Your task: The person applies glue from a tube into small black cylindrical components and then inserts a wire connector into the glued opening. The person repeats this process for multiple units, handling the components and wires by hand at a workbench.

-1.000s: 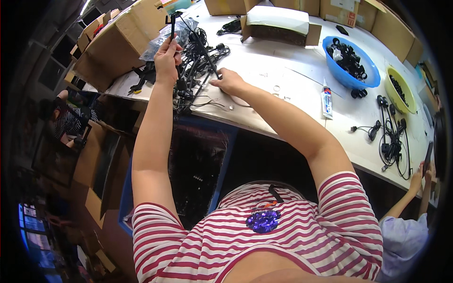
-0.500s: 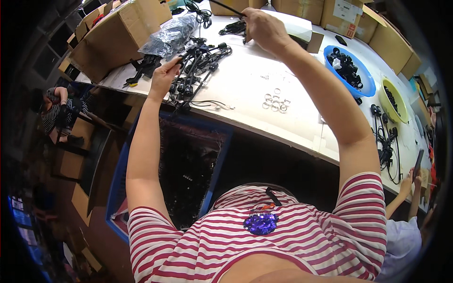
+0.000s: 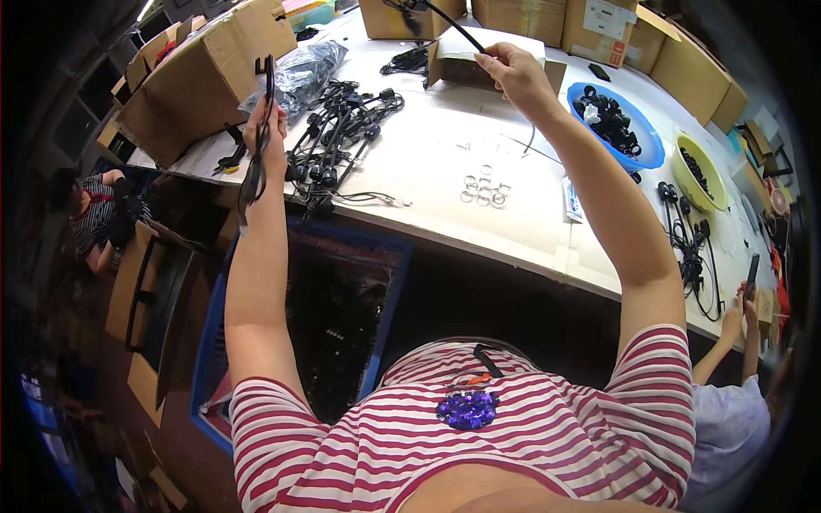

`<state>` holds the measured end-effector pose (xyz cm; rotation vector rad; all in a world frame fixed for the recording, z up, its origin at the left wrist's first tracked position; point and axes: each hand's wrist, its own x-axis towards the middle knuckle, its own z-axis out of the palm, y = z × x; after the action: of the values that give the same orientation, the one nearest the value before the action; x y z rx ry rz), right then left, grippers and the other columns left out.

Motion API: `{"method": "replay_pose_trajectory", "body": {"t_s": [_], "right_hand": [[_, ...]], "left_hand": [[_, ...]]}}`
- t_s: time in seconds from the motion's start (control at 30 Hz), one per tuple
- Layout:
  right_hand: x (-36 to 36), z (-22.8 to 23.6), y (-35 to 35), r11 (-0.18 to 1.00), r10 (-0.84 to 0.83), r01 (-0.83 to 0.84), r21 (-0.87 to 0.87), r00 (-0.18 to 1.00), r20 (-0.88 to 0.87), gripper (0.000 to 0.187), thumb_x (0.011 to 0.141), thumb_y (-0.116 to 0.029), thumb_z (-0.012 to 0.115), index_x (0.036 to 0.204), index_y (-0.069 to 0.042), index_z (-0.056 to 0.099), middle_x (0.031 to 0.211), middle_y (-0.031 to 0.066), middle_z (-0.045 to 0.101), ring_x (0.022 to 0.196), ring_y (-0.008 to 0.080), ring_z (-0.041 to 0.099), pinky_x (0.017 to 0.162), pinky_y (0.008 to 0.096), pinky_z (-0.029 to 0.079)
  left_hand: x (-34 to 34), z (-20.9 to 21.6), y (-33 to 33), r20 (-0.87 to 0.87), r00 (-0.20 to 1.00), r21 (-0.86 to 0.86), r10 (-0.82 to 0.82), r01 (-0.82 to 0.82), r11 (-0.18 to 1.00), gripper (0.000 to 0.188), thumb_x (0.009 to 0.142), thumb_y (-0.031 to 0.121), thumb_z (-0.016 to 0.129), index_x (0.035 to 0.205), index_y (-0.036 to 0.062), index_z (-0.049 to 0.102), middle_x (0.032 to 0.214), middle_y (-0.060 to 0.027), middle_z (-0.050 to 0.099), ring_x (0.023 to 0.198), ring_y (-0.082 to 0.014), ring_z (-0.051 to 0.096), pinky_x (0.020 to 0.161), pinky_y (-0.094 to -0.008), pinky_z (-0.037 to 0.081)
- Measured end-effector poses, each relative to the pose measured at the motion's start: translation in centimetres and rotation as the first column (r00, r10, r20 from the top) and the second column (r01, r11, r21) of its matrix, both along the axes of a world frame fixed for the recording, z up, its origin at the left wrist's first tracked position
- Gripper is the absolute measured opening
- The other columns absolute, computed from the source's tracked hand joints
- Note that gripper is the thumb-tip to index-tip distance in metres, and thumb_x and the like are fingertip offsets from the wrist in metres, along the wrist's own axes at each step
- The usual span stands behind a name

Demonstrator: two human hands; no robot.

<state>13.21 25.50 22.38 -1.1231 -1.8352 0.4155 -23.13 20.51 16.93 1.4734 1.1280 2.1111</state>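
My left hand (image 3: 267, 137) is closed around a slim black part (image 3: 270, 77) with a forked upper end; a black cable (image 3: 251, 181) hangs from this hand along my wrist. Beside it lies a tangled heap of black corded parts (image 3: 329, 141). My right hand (image 3: 522, 81) pinches the lower end of a thin black rod (image 3: 457, 27), which slants up to the left over an open carton (image 3: 462, 73). The rod's far end is near the top of the view. Several metal rings (image 3: 485, 190) lie on the white table.
A blue basin (image 3: 652, 154) of black rings and a yellow basin (image 3: 723, 198) of small black pieces stand at the right. More corded parts (image 3: 684, 231) lie near the edge. Cartons (image 3: 201, 81) line the back. One co-worker sits at left; another's hands (image 3: 741, 318) show at right.
My left hand has moved up and left off the heap and now holds a black part with a cable. My right hand has shifted slightly right and down, still holding the rod.
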Motion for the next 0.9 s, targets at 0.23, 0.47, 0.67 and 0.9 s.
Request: {"method": "replay_pose_trajectory", "body": {"t_s": [0.23, 0.47, 0.67, 0.9], "right_hand": [[2.8, 2.3, -5.3, 0.995, 0.075, -0.079, 0.066, 0.996, 0.05, 0.023, 0.085, -0.026, 0.057, 0.094, -0.005, 0.061, 0.07, 0.0079, 0.057, 0.059, 0.0131, 0.052, 0.058, 0.0265, 0.043], [3.7, 4.2, -10.1, 0.699, 0.0, -0.401, 0.592, 0.828, 0.561, 0.005, 0.076, -0.017, 0.063, 0.08, -0.013, 0.064, 0.075, -0.0013, 0.061, 0.075, 0.0144, 0.059, 0.077, 0.0305, 0.043], [2.4, 4.0, -13.6, 0.7, 0.096, -0.529, 0.48, 0.735, 0.671, 0.015, 0.073, -0.015, 0.064, 0.087, -0.019, 0.064, 0.09, -0.0023, 0.059, 0.09, 0.012, 0.056, 0.099, 0.039, 0.032], [3.4, -6.5, -22.0, 0.944, 0.32, -0.29, 0.159, 0.923, -0.214, 0.073, 0.074, -0.029, 0.068, 0.13, 0.0, 0.03, 0.124, 0.0209, 0.042, 0.118, 0.0317, 0.04, 0.099, 0.0381, 0.031]], "left_hand": [[-1.3, 1.4, 6.0, -0.617, 0.743, -0.137, 0.257, -0.424, 0.895, 0.027, 0.081, 0.018, 0.06, 0.106, 0.0064, 0.063, 0.062, -0.003, 0.058, 0.058, -0.0123, 0.051, 0.06, -0.0281, 0.043], [7.2, 7.6, -1.7, -0.32, 0.797, -0.441, -0.512, 0.353, 0.825, 0.046, 0.091, 0.04, 0.043, 0.115, 0.0026, 0.056, 0.103, -0.0074, 0.061, 0.085, -0.0139, 0.057, 0.077, -0.0294, 0.045], [15.7, 7.8, -11.9, -0.094, 0.369, -0.708, -0.925, 0.628, 0.323, 0.035, 0.091, 0.024, 0.049, 0.112, -0.004, 0.053, 0.077, -0.0074, 0.06, 0.068, -0.012, 0.056, 0.066, -0.0238, 0.045], [20.7, 0.0, -16.1, 0.247, 0.625, -0.363, -0.741, 0.768, 0.527, 0.012, 0.088, 0.012, 0.053, 0.097, 0.0034, 0.053, 0.087, -0.0093, 0.062, 0.083, -0.0151, 0.061, 0.074, -0.027, 0.048]]}}
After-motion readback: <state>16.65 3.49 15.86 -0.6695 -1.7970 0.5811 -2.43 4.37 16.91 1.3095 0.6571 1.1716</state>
